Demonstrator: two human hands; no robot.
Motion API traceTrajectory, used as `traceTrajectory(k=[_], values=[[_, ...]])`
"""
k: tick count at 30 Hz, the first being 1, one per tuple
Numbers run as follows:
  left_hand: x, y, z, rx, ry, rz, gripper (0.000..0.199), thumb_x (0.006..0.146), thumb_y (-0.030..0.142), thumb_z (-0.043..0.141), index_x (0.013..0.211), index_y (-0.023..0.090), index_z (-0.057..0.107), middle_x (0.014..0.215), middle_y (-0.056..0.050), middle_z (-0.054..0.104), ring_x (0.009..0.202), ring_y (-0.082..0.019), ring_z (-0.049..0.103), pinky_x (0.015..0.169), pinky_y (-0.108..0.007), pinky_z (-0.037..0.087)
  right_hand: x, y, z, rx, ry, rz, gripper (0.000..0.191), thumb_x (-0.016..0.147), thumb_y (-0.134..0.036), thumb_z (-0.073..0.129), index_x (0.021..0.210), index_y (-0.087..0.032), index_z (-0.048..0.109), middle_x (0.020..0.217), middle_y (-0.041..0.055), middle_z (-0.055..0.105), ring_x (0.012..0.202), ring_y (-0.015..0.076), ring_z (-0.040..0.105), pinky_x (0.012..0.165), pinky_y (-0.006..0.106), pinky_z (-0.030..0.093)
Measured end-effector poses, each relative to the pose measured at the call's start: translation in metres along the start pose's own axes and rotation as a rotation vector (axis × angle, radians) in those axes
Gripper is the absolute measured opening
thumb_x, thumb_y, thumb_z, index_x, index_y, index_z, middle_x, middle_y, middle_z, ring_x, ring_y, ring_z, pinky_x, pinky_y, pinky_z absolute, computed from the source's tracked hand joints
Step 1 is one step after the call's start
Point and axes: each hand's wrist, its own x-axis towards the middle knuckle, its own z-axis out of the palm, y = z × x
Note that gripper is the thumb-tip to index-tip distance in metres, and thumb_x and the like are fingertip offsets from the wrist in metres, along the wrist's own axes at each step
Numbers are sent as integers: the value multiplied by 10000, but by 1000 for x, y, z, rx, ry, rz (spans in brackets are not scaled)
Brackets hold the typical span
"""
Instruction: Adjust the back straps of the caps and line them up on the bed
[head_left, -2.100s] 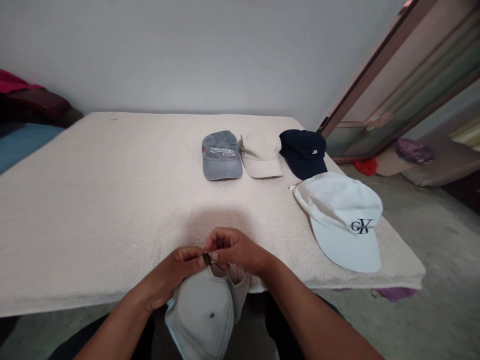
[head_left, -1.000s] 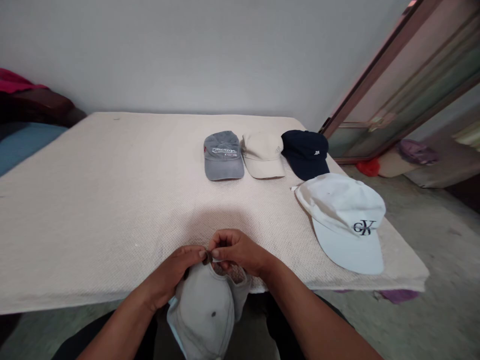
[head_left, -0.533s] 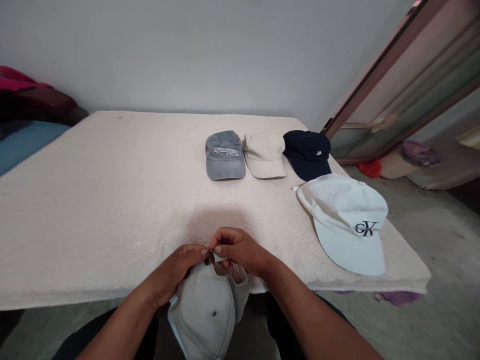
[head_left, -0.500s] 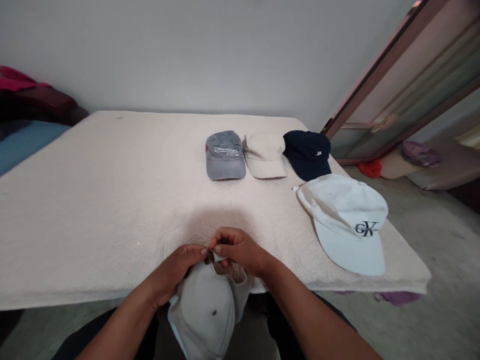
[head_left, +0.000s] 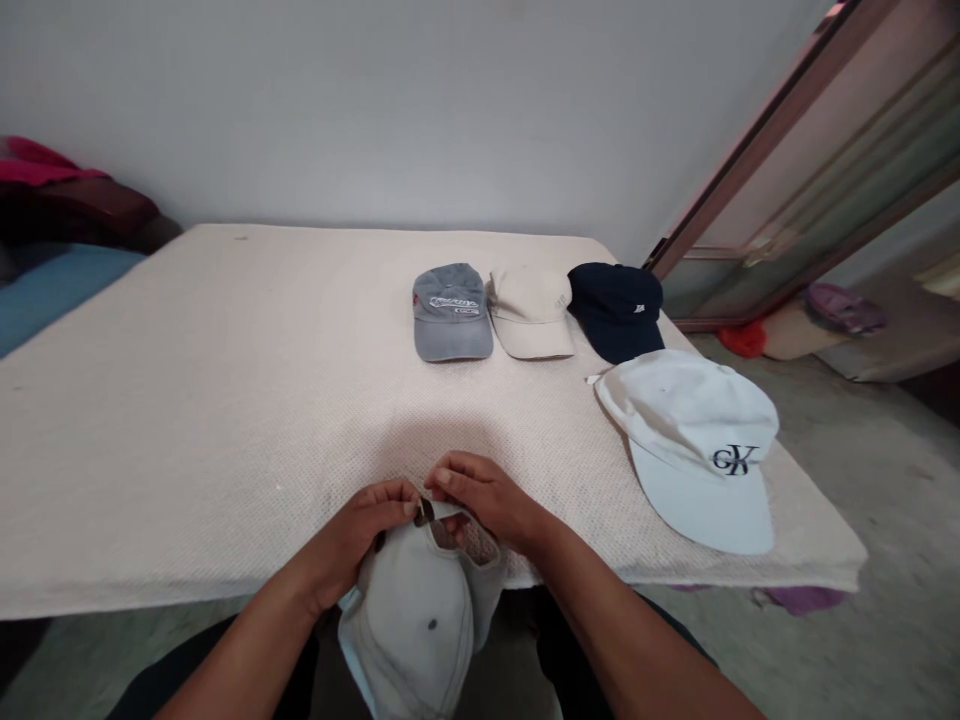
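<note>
A light grey cap (head_left: 416, 620) hangs at the table's front edge, its back opening facing the table. My left hand (head_left: 367, 530) is closed on it, thumb and fingers pinching beside the dark buckle (head_left: 427, 510) of its back strap. My right hand (head_left: 487, 495) is closed at the other side of the opening, by the pale strap (head_left: 448, 511); some of its fingers are hidden inside the cap. Beyond the hands, a grey cap (head_left: 453, 312), a beige cap (head_left: 531, 312) and a navy cap (head_left: 616, 312) lie in a row. A larger white cap (head_left: 694, 450) with dark letters sits nearer, on the right.
A cream cloth covers the table (head_left: 225, 420), which meets a grey wall (head_left: 375, 110). On the left are a blue surface (head_left: 67, 285) and a pink cloth (head_left: 49, 160). At the right stand a door (head_left: 795, 160) and several things on the floor.
The fingers of my right hand have shifted slightly right and up, away from the buckle, and more of the pale strap shows. The other caps stay where they were.
</note>
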Motion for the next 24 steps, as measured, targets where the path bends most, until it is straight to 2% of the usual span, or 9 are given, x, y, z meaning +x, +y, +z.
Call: traceTrajectory(k=[3,6,9,13,20,24], values=[[-1,0,-3,2,11,20,68,733,204,659,768,157,624,691,-16,632,608,-119,548,589,-226,398,-5,-4,-9,-69,-144,75,317,893,-418,458,780,-143,568,642,8,556,504,95,535,466,221,423],[-2,2,-2,15,10,10,82,733,209,665,768,151,618,701,-21,635,621,-119,551,599,-225,403,-9,-4,-12,-68,-235,151,272,856,-386,528,745,-140,560,612,-6,543,460,72,485,425,195,362],[-3,3,1,77,13,-20,113,729,230,684,756,151,608,688,-14,630,587,-101,531,564,-209,380,-9,-3,-10,-96,-249,126,250,823,-374,582,728,-143,556,529,-46,476,418,52,409,410,183,319],[-1,3,4,162,44,-32,168,715,262,713,747,153,590,657,6,606,538,-76,488,515,-190,339,-8,-3,-8,-103,-267,112,264,814,-393,588,722,-147,558,494,-61,448,396,48,383,400,185,311],[0,2,-5,58,63,57,193,681,206,734,771,175,565,704,15,609,607,-90,532,567,-198,367,-9,-7,-18,-87,-267,140,209,807,-333,591,732,-140,560,597,-21,542,478,73,499,467,205,382],[-1,3,-5,99,53,41,199,669,203,741,789,163,588,730,3,617,623,-94,538,577,-201,372,-11,-8,-17,-77,-265,159,192,799,-297,596,702,-138,549,561,-31,525,460,63,466,454,196,347]])
